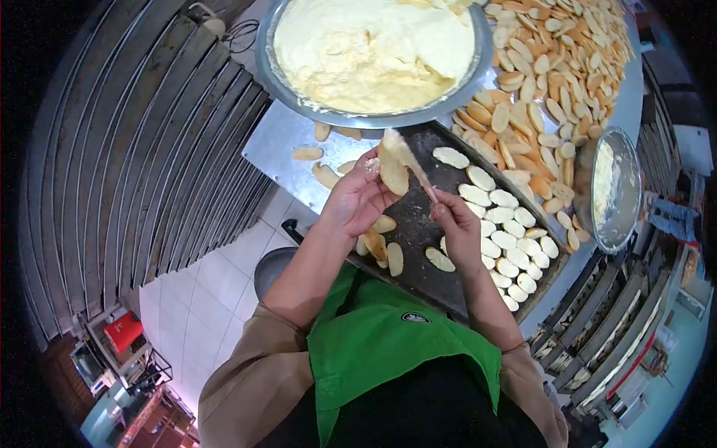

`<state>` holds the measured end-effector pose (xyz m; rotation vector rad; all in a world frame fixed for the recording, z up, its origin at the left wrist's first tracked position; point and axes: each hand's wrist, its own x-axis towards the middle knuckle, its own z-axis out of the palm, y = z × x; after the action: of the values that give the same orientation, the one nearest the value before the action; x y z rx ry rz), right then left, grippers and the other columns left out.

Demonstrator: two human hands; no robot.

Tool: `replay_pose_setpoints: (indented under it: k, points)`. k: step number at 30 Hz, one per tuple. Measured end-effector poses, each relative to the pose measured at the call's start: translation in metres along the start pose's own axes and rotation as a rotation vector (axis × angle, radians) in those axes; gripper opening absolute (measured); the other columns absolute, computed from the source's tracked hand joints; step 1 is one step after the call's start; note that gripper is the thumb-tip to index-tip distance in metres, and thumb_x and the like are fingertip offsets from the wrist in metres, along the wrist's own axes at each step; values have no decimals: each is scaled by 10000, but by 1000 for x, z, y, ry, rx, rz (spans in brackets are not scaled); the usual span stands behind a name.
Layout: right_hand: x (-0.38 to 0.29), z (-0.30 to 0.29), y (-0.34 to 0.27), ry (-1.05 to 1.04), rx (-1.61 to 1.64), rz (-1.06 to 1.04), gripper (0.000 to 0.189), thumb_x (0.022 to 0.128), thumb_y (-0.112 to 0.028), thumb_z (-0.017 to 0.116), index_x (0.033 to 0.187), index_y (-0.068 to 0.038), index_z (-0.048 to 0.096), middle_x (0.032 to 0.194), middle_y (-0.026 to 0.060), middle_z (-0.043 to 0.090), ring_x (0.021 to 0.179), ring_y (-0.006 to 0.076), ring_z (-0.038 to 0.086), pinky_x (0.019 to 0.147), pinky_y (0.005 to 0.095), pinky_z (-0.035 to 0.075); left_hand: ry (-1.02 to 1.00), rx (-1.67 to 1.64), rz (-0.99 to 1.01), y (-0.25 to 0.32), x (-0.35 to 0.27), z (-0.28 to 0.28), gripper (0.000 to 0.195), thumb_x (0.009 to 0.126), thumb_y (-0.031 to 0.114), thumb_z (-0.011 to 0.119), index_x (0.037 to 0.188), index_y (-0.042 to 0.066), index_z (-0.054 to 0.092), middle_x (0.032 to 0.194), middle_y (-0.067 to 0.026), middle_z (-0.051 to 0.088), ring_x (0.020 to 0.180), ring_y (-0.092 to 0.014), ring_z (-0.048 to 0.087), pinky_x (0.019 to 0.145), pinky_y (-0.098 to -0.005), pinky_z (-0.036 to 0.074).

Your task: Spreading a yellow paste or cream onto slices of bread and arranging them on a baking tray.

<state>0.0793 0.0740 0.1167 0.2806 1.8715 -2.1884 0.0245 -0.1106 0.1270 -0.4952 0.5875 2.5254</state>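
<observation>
In my left hand is an oval slice of bread, held above the dark baking tray. My right hand grips the handle of a spatula, its tip loaded with pale cream against the slice's upper end. Rows of cream-coated slices cover the right side of the tray. A few uncoated slices lie at its near left corner, below my left wrist. Just beyond my hands stands a large metal bowl of pale yellow cream.
A big heap of bread slices spreads over the table at the upper right. A smaller metal bowl with cream smears sits tilted at the right edge. Stacked metal trays rise on the left; a tray rack stands at lower right.
</observation>
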Motion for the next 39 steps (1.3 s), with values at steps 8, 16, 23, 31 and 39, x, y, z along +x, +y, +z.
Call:
replay_pose_setpoints:
  k: [8,16,23,31,39]
  points:
    - [-51,-56,-26,94,-941,-644,239,686,26,590,909,-60,596,660,75,491,594,245,479,521,326,360,-68,-8,26,-24,-4,9,387,862,158,480,1219,64,361,1116,-93,494,957,-183,543,789,-315,501]
    - [-48,-44,-38,393,-1286,-808,300,670,-24,541,946,-114,615,617,44,428,566,195,448,503,316,334,-171,28,-76,-54,-11,28,417,856,137,487,1241,63,346,1131,-100,503,951,-169,558,782,-294,503]
    - [-77,-67,-63,264,-560,-281,196,798,0,506,976,-37,580,767,121,573,684,246,561,620,311,442,-131,350,49,-55,-15,38,486,827,133,526,1260,44,325,1208,-94,442,1055,-197,497,851,-331,463]
    - [-96,-62,-80,148,-909,-293,230,767,-9,525,970,-94,589,662,103,510,613,264,524,544,348,417,-70,487,-10,-56,-4,44,382,830,67,496,1197,58,392,1122,-64,488,999,-166,517,776,-319,495]
    - [-107,-87,-89,-38,-946,-194,189,770,-31,532,934,-92,604,648,95,513,612,266,526,551,332,428,-122,572,95,-52,-4,38,432,826,42,495,1229,99,349,1130,-61,469,1002,-167,506,821,-332,463]
